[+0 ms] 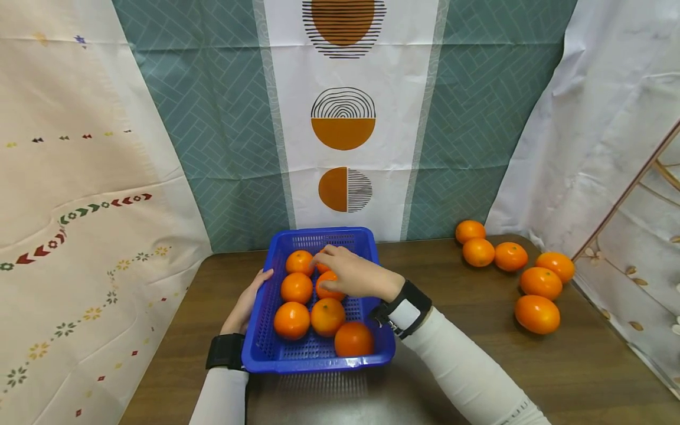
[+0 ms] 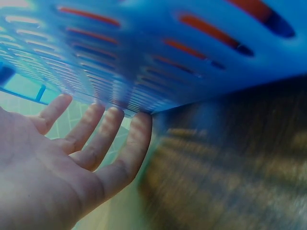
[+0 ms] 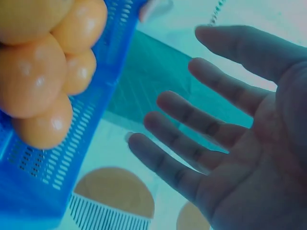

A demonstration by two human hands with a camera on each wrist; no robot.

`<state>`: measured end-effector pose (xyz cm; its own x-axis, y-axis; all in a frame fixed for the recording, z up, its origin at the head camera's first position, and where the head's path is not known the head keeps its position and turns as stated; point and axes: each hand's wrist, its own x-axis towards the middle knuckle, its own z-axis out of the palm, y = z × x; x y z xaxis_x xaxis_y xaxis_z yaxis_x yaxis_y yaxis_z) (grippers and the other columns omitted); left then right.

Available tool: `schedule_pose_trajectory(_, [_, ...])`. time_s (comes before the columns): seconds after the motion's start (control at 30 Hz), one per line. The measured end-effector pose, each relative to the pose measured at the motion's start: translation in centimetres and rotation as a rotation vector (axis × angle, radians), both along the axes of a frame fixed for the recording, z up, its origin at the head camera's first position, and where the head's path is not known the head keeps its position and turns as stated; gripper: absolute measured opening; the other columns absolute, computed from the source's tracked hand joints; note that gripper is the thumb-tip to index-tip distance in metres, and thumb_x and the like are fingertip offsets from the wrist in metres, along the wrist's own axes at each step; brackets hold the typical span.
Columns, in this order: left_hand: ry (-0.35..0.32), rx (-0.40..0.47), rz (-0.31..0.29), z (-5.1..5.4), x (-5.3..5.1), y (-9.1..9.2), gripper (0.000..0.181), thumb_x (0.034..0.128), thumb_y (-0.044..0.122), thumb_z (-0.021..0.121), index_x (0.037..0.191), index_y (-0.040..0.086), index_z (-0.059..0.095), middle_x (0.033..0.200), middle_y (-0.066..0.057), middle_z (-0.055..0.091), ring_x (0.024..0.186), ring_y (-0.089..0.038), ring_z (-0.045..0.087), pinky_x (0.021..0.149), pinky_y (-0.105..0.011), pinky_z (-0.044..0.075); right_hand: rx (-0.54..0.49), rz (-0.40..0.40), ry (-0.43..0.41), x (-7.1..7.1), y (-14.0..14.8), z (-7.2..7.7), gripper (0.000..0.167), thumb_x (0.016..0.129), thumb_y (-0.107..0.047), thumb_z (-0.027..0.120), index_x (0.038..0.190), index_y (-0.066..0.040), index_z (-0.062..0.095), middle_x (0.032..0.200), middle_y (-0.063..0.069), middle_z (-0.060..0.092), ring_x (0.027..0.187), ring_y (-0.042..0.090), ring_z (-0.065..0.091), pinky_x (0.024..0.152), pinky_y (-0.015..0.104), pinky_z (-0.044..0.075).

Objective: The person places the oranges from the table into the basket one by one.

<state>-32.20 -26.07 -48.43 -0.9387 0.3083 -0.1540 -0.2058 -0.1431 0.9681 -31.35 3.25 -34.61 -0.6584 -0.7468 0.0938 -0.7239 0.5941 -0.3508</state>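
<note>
A blue plastic basket with slotted walls holds several oranges. At its left side is the left hand, thumb up by the rim. In the left wrist view, the fairly straight fingers of that hand reach the slotted outside of the basket. Above the oranges in the far half of the basket hovers the right hand, partly covering some of them. Its fingers are spread in the right wrist view, and nothing lies in the palm.
Several more oranges lie loose at the right of the brown wooden table. A patterned green and white cloth hangs behind the table. Pale curtains stand along the left and right sides.
</note>
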Motion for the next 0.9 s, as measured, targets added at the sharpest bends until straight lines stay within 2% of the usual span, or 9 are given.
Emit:
schedule_pose_trajectory(0.13, [-0.007,0.009,-0.002,0.0,0.0,0.0,0.068,0.1102,0.056,0.038,0.166,0.035,0.005,0.165,-0.014,0.025,0.133,-0.031,0.049,0.103,-0.047,0.051,-0.116,-0.031,0.023,-0.3,1.2,0.7,0.032,0.102,-0.018,0.067,0.134,-0.014,0.063,0.127,0.007,0.057,0.118,0.027,0.053,0.103,0.043,0.046])
schedule_pose_trajectory(0.27, [-0.005,0.007,-0.002,0.0,0.0,0.0,0.067,0.1105,0.055,0.038,0.165,0.033,0.006,0.164,-0.014,0.026,0.132,-0.028,0.049,0.102,-0.045,0.051,-0.246,-0.051,0.043,-0.4,2.8,1.3,0.027,0.102,-0.013,0.066,0.129,-0.011,0.065,0.128,0.008,0.057,0.122,0.029,0.055,0.105,0.046,0.046])
schedule_pose_trajectory(0.47, [-0.006,0.005,-0.003,0.1,-0.1,0.1,0.069,0.1102,0.056,0.038,0.166,0.034,0.005,0.166,-0.013,0.023,0.136,-0.030,0.045,0.106,-0.047,0.049,-0.369,-0.094,0.109,-0.6,5.4,1.9,0.024,0.103,-0.008,0.064,0.127,-0.009,0.065,0.129,0.011,0.057,0.123,0.029,0.056,0.106,0.047,0.046])
schedule_pose_trajectory(0.9, [-0.020,0.002,-0.013,0.2,0.1,0.1,0.068,0.1104,0.056,0.036,0.166,0.036,0.004,0.168,-0.011,0.019,0.141,-0.034,0.038,0.108,-0.048,0.047,-0.584,-0.277,0.297,-0.5,10.0,0.5,0.026,0.100,-0.002,0.064,0.125,-0.008,0.067,0.125,0.010,0.057,0.114,0.028,0.057,0.095,0.046,0.050])
